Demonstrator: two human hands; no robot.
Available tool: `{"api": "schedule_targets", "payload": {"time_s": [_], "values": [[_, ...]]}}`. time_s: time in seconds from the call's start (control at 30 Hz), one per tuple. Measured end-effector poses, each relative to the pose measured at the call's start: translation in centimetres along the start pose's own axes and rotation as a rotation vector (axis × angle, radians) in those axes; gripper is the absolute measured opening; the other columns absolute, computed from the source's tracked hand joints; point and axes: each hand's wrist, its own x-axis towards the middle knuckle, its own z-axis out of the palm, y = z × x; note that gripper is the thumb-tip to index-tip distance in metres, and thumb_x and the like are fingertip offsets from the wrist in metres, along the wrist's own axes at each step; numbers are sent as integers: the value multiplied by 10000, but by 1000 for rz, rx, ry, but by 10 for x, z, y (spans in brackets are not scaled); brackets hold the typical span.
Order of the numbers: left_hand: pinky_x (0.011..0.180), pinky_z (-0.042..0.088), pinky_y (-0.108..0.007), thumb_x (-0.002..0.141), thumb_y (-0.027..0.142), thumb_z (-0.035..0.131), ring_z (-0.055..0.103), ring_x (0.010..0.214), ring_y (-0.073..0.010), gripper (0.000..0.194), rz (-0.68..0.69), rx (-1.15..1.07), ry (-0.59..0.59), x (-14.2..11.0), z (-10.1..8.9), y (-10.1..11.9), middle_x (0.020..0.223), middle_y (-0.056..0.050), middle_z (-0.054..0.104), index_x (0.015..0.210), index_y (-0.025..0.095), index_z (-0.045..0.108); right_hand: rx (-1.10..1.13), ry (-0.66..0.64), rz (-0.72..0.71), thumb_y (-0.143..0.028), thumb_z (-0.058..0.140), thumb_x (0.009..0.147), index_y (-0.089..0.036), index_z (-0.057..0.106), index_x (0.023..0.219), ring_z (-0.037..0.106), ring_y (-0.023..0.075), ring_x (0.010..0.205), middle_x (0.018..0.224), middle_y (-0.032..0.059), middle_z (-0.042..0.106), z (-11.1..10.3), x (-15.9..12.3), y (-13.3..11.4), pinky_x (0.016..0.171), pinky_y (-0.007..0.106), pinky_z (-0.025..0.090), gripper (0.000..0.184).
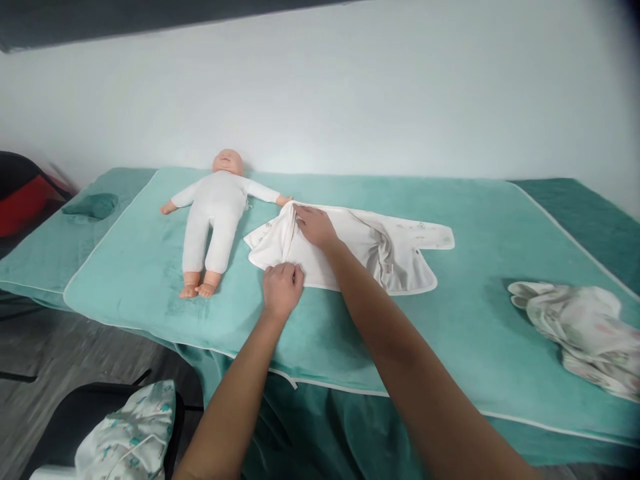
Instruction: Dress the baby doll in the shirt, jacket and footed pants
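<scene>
A white baby shirt [350,240] with a small print lies spread open on the green bed cover, one sleeve stretched out to the right. Its left part is folded over, with a crease running between my two hands. My left hand [283,288] is closed on the shirt's near edge, fingers curled under. Higher up, my right hand [316,227] grips the cloth near the far edge, fingertips pressed together on it. Just left of the shirt a baby doll [216,200] in white clothing lies on its back, arms spread; one doll hand touches or nearly touches the shirt's corner.
Crumpled printed cloth [590,333] lies at the right of the green bed cover [480,320]. A small green pillow-like object [91,206] rests far left. Below, a black chair [55,427] holds a printed cloth bundle [133,437]. A white wall [350,93] stands behind.
</scene>
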Motion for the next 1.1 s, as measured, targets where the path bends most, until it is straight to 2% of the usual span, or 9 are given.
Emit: {"api": "schedule_targets", "payload": {"time_s": [0.17,0.33,0.43,0.53,0.63,0.8,0.93,1.1], "values": [[758,326,-368,1021,264,482,633,783,-203,322,-15,-15,-40,1,-2,0,743,-56,689,735,199,616,-26,-51,-9,-312,349,1036,-133,239,1651,361,287,1515,1649,121,395,-5,-3,-6,1224,458,276,650],[768,334,-369,1029,277,470,634,805,-209,325,-30,-14,-67,2,-3,0,777,-67,703,755,198,625,-26,16,103,-318,287,1048,-104,354,1591,477,276,1424,1569,149,506,-10,-10,-16,1195,422,327,588],[766,334,-365,1028,271,469,634,805,-206,323,-30,-9,-67,2,-2,-1,783,-69,705,757,195,629,-41,38,167,-345,273,1054,-93,436,1536,429,279,1469,1584,158,485,-9,-19,-16,1218,446,305,568],[761,335,-361,1027,272,468,630,795,-206,327,-33,-4,-62,2,-2,-2,780,-70,700,755,192,632,-77,18,192,-411,291,1055,-89,441,1540,324,285,1540,1652,146,382,-11,-33,-3,1257,495,240,601],[756,338,-359,1023,269,470,628,791,-208,325,-35,-5,-61,2,-2,-2,779,-71,697,756,189,635,-125,-13,259,-464,294,1055,-73,404,1565,284,291,1562,1677,149,327,-19,-52,21,1269,511,217,652],[743,331,-355,1018,265,479,628,780,-210,324,-47,-20,-57,3,-3,-2,764,-75,696,747,189,639,-113,-81,356,-482,285,1054,-62,357,1589,285,277,1563,1701,148,268,-42,-82,56,1260,441,283,684],[745,333,-355,1015,269,482,630,786,-213,322,-54,-21,-52,3,-3,-3,770,-79,701,747,193,642,-97,-102,374,-493,296,1044,-83,362,1587,323,303,1541,1689,164,296,-48,-89,59,1244,467,314,684],[744,332,-360,1017,273,475,630,785,-218,329,-64,-9,-64,4,-3,-2,780,-83,710,749,194,647,-84,-42,526,-510,329,1018,-38,362,1577,457,384,1439,1585,243,444,-44,-76,53,1177,530,386,733]]}}
